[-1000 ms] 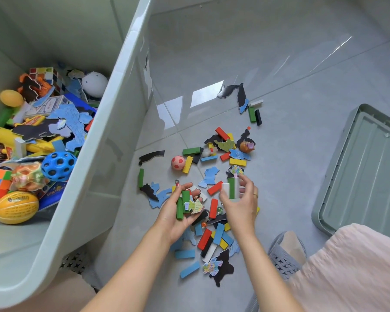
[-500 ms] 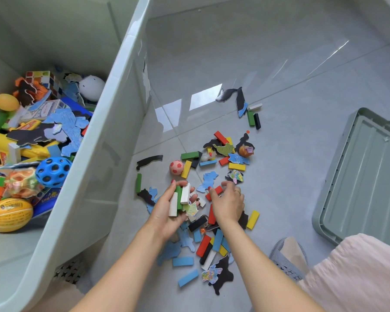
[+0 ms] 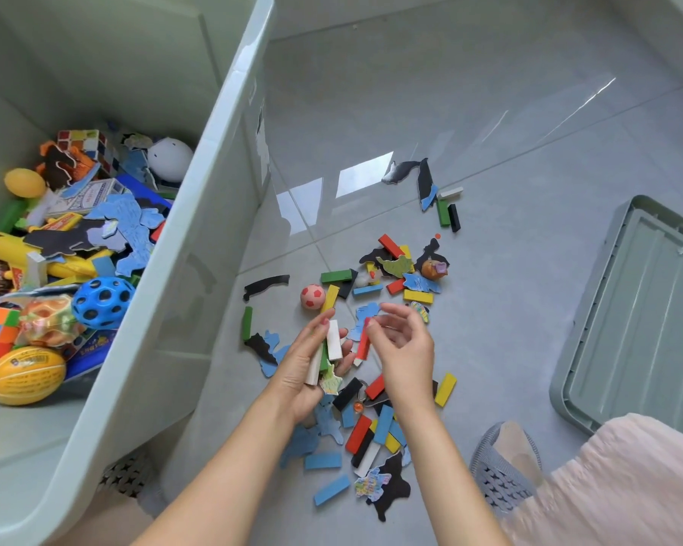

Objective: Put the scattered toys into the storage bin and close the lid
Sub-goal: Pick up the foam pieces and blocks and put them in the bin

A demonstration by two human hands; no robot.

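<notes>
A pale green storage bin stands at the left, holding balls, cubes and puzzle pieces. Coloured blocks and puzzle pieces lie scattered on the grey tiled floor beside it. My left hand is raised above the pile and cups several blocks, white and green, plus a small puzzle piece. My right hand is next to it, pinching a red block between thumb and fingers. The bin's lid lies upside down on the floor at the right.
A pink ball sits on the floor beyond my hands. More blocks and black puzzle shapes lie farther out. My grey slipper and pink-clad knee are at the lower right.
My right hand has lifted off the pile with a red block and risen beside my left hand. My left hand still holds its bundle of blocks, slightly higher.
</notes>
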